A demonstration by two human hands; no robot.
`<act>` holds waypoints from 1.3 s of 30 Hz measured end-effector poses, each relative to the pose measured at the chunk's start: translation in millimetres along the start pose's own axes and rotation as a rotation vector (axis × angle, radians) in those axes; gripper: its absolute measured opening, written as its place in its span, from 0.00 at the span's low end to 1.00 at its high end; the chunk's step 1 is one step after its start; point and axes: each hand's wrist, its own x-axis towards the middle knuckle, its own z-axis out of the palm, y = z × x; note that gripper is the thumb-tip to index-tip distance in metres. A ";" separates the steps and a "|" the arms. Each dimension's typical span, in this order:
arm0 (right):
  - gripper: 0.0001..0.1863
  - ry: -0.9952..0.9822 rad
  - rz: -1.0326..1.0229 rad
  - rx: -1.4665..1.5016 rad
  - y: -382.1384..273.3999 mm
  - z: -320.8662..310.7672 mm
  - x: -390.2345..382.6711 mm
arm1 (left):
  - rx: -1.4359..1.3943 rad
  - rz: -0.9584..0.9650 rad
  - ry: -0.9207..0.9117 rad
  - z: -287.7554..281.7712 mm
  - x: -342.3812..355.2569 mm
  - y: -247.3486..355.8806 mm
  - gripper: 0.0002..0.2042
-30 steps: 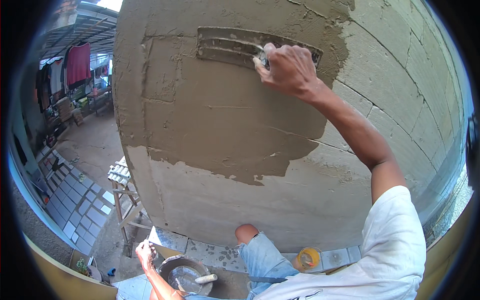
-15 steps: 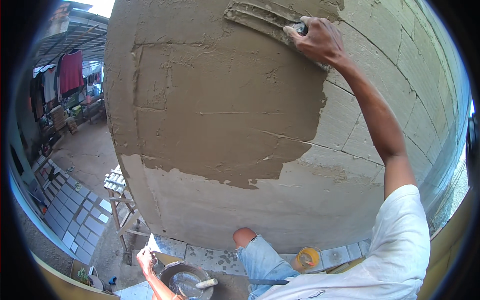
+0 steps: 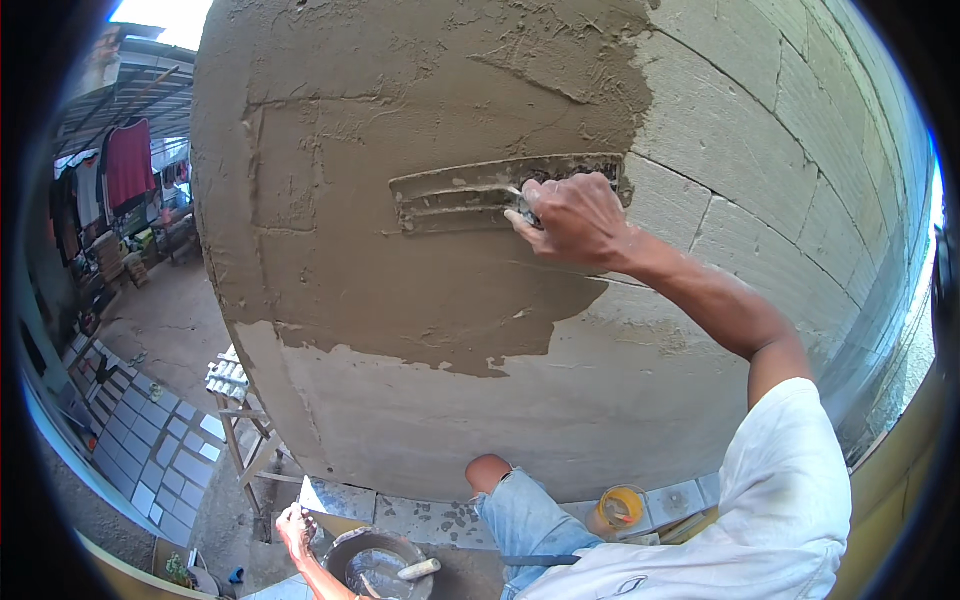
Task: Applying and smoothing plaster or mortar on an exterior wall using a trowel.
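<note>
My right hand (image 3: pixel 582 222) is closed round the handle of a long plastering float (image 3: pixel 455 200), whose ribbed, mortar-smeared blade lies against the wall, nearly level. Wet brown plaster (image 3: pixel 400 290) covers the upper and middle part of the wall, with a ragged lower and right edge. Low at the left, my left hand (image 3: pixel 297 530) is closed on a trowel with a pale pointed blade (image 3: pixel 311 496); its handle is hidden in the fingers. Beside that hand stands a dark bucket (image 3: pixel 345 548) of grey mix, with a light-handled tool (image 3: pixel 418 569) across its rim.
Bare pale blocks (image 3: pixel 740 240) show at the right of the wall. A yellow pail (image 3: pixel 622 507) stands on the tiled ledge (image 3: pixel 675 499) by my knee. To the left are a wooden trestle (image 3: pixel 240 440), stacked paving tiles (image 3: pixel 160 440) and hanging laundry (image 3: pixel 130 165).
My right hand has brought the float down the wall and slightly left, from the upper edge of view to the middle of the plaster. My left hand has hardly moved.
</note>
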 end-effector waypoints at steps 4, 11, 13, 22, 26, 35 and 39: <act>0.24 0.077 0.028 -0.023 14.2 -6.8 15.6 | -0.017 0.000 0.014 -3.1 6.7 -3.5 0.12; 0.24 0.268 0.288 -0.086 105.2 -76.7 78.4 | -0.015 -0.011 0.025 -3.8 4.0 -9.8 0.11; 0.20 0.277 0.518 -0.013 114.4 -117.9 86.2 | -0.016 -0.011 0.024 -1.3 2.1 -7.9 0.11; 0.18 0.347 0.696 0.303 143.6 -142.4 67.2 | 0.034 0.032 0.002 4.2 12.1 -6.7 0.12; 0.25 0.240 0.240 0.095 89.1 -68.0 72.3 | -0.019 0.003 -0.013 -4.0 12.3 -16.8 0.12; 0.20 0.340 0.477 0.039 131.0 -142.8 111.6 | 0.042 -0.044 0.018 -2.1 10.3 -15.3 0.11; 0.23 0.530 0.849 0.081 162.9 -174.6 104.7 | 0.017 0.011 -0.012 -1.7 16.7 -14.8 0.12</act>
